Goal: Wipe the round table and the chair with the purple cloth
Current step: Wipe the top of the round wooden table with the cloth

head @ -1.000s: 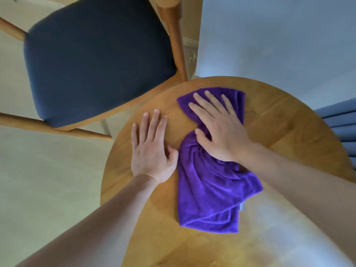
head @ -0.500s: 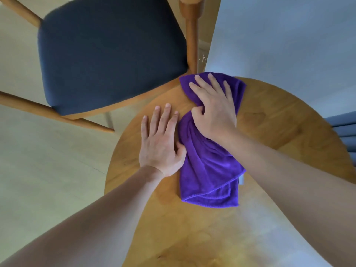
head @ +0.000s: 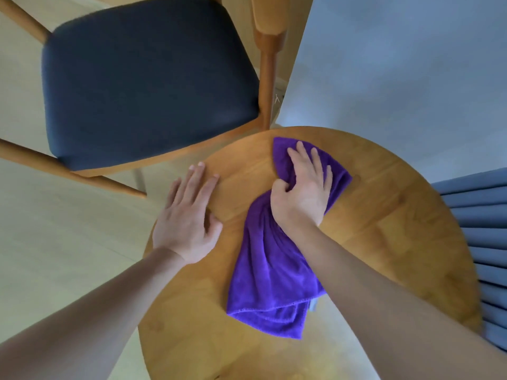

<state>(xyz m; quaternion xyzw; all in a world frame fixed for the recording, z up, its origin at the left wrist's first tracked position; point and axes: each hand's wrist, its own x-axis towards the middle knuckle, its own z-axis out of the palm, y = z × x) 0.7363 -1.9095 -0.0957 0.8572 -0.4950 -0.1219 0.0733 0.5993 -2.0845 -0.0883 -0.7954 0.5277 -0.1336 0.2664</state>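
A purple cloth [head: 271, 272] lies crumpled along the middle of the round wooden table [head: 384, 215]. My right hand [head: 301, 193] presses on the cloth's far end, thumb tucked into a fold and fingers spread over the fabric. My left hand [head: 189, 215] rests flat on the table's left edge, fingers apart, a short gap away from the cloth. The wooden chair with a dark blue seat [head: 148, 78] stands beyond the table at the upper left, its frame close to the table rim.
A pale wall [head: 397, 64] rises behind the table on the right. Blue-grey pleated curtain folds [head: 482, 242] hang close to the table's right rim. Light wooden floor [head: 55, 242] spreads on the left under the chair.
My right hand has slid the cloth to the right, away from the left hand, and its thumb now bunches the fabric. The left hand stayed flat near the table's left edge.
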